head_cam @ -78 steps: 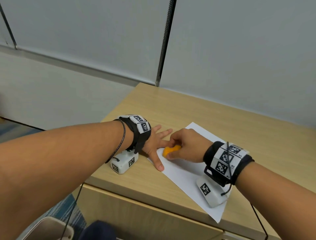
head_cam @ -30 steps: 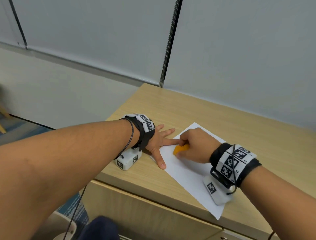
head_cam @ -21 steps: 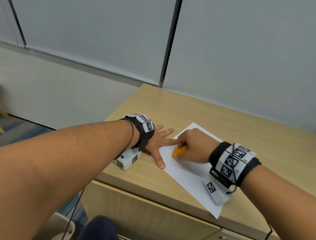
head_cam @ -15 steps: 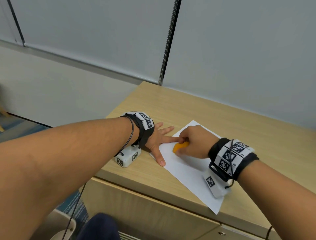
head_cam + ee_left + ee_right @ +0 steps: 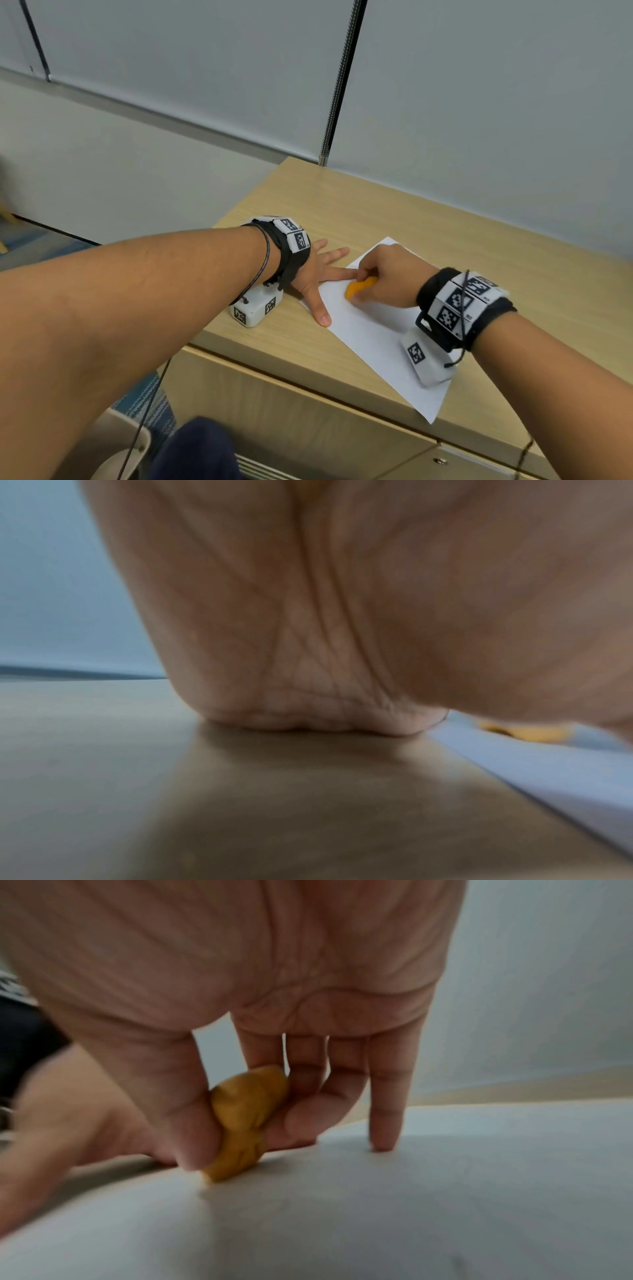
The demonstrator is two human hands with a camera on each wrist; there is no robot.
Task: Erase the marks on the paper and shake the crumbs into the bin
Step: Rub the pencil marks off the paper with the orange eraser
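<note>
Paper [image 5: 373, 329] lies pinned by the flat, splayed left hand [image 5: 317, 274] while the right hand [image 5: 387, 277] pinches an orange eraser [image 5: 359, 287]; short, light strokes should avoid creasing.

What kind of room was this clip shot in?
Probably an office: a light wood-laminate cabinet top with drawers below, grey wall panels behind it, patterned carpet and a bin on the floor.
</note>
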